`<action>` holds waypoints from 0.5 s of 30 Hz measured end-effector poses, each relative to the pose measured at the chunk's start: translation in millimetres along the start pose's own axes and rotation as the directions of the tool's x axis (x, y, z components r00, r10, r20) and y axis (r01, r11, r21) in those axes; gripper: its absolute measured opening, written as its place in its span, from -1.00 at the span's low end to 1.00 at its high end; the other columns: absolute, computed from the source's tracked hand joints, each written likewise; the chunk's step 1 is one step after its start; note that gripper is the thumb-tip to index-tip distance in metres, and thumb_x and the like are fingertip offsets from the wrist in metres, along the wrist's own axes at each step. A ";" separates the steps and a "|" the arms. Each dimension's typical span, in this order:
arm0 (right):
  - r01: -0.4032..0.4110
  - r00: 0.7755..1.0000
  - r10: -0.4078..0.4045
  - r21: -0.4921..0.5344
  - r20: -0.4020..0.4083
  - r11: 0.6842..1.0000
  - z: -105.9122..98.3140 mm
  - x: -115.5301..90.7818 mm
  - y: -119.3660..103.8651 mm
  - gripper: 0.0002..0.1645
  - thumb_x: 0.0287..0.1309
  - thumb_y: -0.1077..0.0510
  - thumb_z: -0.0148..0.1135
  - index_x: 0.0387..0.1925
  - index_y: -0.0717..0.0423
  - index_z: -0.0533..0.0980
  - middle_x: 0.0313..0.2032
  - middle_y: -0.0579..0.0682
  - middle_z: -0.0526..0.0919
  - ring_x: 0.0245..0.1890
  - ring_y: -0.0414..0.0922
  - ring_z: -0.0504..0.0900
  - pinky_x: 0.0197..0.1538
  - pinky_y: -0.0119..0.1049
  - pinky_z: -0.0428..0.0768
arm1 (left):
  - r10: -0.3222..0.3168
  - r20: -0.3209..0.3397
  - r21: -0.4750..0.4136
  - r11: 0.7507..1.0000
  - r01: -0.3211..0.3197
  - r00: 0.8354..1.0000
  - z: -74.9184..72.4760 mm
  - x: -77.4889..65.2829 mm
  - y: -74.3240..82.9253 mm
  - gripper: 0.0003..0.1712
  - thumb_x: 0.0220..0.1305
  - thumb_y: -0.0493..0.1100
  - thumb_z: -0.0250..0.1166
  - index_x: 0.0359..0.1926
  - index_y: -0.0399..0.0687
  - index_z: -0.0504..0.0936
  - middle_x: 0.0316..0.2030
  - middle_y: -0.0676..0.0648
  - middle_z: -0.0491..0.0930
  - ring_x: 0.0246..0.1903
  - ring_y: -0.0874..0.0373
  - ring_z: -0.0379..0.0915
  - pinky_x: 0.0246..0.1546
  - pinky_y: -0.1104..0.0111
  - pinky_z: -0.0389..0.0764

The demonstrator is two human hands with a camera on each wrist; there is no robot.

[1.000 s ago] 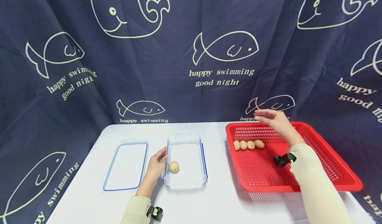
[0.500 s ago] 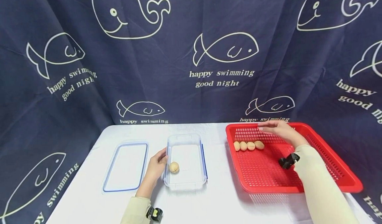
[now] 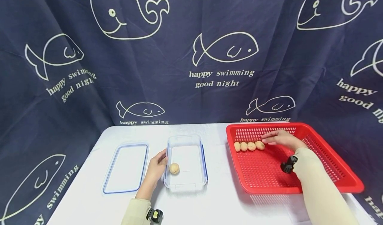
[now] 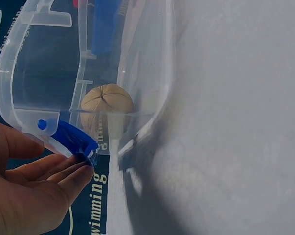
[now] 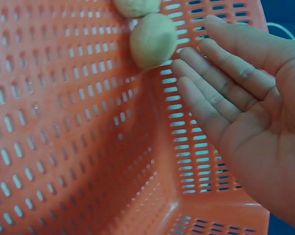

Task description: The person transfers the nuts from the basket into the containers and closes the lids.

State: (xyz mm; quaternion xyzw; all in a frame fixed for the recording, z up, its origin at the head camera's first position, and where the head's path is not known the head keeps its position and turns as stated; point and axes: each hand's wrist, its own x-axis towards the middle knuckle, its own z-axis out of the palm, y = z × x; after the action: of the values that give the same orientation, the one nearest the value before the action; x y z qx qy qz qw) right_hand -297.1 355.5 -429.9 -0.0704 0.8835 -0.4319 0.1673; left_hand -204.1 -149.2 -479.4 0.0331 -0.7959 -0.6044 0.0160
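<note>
My left hand [image 3: 157,164] holds the left side of a clear plastic food container [image 3: 190,186]. In the left wrist view, its thumb and fingers lie around the container's blue latch [image 4: 74,137]. One walnut [image 3: 174,168] sits inside, near that wall. Over at the right, my right hand [image 3: 281,139] is down inside a red plastic basket [image 3: 269,189], fingers extended and nothing in its grasp. Its fingertips are close beside the rightmost walnut [image 3: 260,145] of a row of several along the back. From the right wrist view, I cannot tell whether they touch that walnut [image 5: 153,41].
The container's lid [image 3: 125,167], clear with a blue seal, lies flat on the white-covered table [image 3: 218,205] left of my left hand. A dark blue curtain [image 3: 179,58] with fish drawings hangs behind the table. The basket's raised rim surrounds my right hand.
My right hand has come down from above the basket's back rim into the basket, beside the walnut row. My left hand and the container have stayed in place.
</note>
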 end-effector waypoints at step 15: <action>-0.133 0.991 0.133 -0.002 0.000 0.991 15.7 6.1 15.2 -0.39 0.09 0.09 0.38 0.10 0.39 0.50 -0.09 0.06 0.68 -0.14 -0.19 0.55 0.00 -0.24 0.57 | -0.005 0.003 -0.011 1.000 0.005 1.000 -0.8 -0.3 0.9 -0.52 0.42 -0.31 0.04 0.32 -0.36 0.32 0.20 -0.40 0.41 0.23 -0.21 0.33 0.28 0.09 0.37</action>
State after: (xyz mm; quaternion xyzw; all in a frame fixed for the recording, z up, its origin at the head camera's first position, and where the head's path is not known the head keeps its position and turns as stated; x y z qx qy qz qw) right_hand -296.9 351.6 -452.3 -0.0117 0.8866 -0.4189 0.1955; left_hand -203.8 -149.7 -478.3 0.0341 -0.7925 -0.6088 0.0133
